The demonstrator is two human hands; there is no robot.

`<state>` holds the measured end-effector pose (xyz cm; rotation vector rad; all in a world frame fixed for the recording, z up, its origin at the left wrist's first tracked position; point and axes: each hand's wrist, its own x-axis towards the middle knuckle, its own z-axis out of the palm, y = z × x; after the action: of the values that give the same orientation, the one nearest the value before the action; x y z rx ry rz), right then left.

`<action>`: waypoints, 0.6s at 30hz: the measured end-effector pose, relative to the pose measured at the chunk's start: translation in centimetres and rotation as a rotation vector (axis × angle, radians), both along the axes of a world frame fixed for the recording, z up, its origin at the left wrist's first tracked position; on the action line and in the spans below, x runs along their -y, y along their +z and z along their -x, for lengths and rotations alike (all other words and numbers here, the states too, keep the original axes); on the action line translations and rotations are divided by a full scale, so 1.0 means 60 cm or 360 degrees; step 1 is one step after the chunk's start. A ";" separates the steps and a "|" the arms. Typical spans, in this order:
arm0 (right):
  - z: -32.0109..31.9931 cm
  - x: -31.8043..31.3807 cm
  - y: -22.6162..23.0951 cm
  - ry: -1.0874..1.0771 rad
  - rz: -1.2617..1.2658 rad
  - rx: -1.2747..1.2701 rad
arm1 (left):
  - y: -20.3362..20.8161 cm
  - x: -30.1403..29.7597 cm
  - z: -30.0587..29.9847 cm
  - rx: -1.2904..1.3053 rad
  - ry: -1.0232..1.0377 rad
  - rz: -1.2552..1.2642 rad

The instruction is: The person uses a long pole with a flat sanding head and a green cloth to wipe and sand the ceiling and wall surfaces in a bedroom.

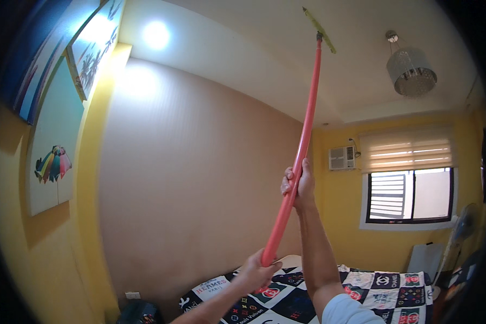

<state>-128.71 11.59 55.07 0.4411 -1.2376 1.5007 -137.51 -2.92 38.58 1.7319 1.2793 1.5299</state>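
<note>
A long pinkish-red pole rises at a slant toward the ceiling; it is the handle of a flat mop [307,119]. Its narrow yellow-green head [319,31] is up at the white ceiling, though whether it touches cannot be told. My left hand [256,271] is closed round the bottom end of the handle. Higher up, my right hand [303,186] wraps the same handle, with that arm stretched upward and a pale sleeve at its lower part.
A drum-shaped pendant lamp [409,67] hangs right of the mop head. Below spreads a bed with a patterned cover [380,294]. Canvas pictures [56,146] line the left wall. At right are a window [410,195], an air conditioner [341,158] and a stand fan [463,224].
</note>
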 end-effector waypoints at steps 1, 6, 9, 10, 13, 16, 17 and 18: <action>0.002 -0.018 -0.005 0.0045 -0.0002 0.0018 | -0.012 -0.020 -0.007 -0.0194 0.0234 -0.0173; 0.028 -0.033 -0.068 -0.0111 -0.0147 0.0045 | -0.116 -0.085 -0.025 -0.0460 0.0935 -0.0385; 0.030 -0.056 -0.107 0.0653 -0.0257 -0.0145 | -0.179 -0.114 -0.028 -0.0259 0.0673 -0.0478; 0.032 -0.060 -0.109 0.0863 -0.0302 -0.0161 | -0.184 -0.128 -0.024 -0.0267 0.0492 -0.0643; 0.035 -0.072 -0.101 0.1300 -0.0398 -0.0184 | -0.162 -0.130 -0.044 0.0679 -0.0195 0.0256; 0.044 -0.074 -0.067 0.0958 -0.0321 -0.0163 | -0.123 -0.129 -0.051 0.0384 -0.0078 0.0109; 0.042 -0.066 -0.052 0.0526 -0.0214 -0.0157 | -0.121 -0.142 -0.064 0.0405 0.0057 -0.0023; 0.039 -0.060 -0.038 0.0091 -0.0106 -0.0146 | -0.115 -0.150 -0.078 0.0425 0.0189 -0.0153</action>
<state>-131.05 15.19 52.77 0.5879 -1.2141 1.4737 -132.81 6.10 31.65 1.4674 1.2063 1.8477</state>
